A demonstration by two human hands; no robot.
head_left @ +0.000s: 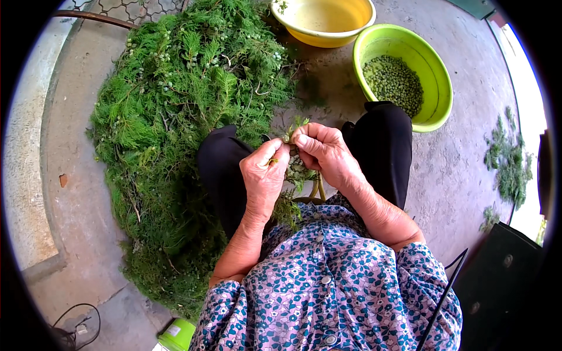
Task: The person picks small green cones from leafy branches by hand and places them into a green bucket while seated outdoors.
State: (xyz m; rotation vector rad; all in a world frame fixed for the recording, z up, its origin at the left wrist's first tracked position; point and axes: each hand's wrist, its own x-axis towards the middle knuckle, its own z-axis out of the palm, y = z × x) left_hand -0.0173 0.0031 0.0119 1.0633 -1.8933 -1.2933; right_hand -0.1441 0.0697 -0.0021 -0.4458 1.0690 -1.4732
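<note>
A sprig (299, 123) was pinched narrowly between the left hand (264, 172) and right hand (329, 155), right of the heap (181, 111) and nearer than the green tub (438, 88). It was judged light, springy and easily torn, best gripped low by its stiffer stem.

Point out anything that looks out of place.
Loose green sprigs lie on the floor at far right, across from the main heap of branches, so they look strayed, though they may have been put there.
</note>
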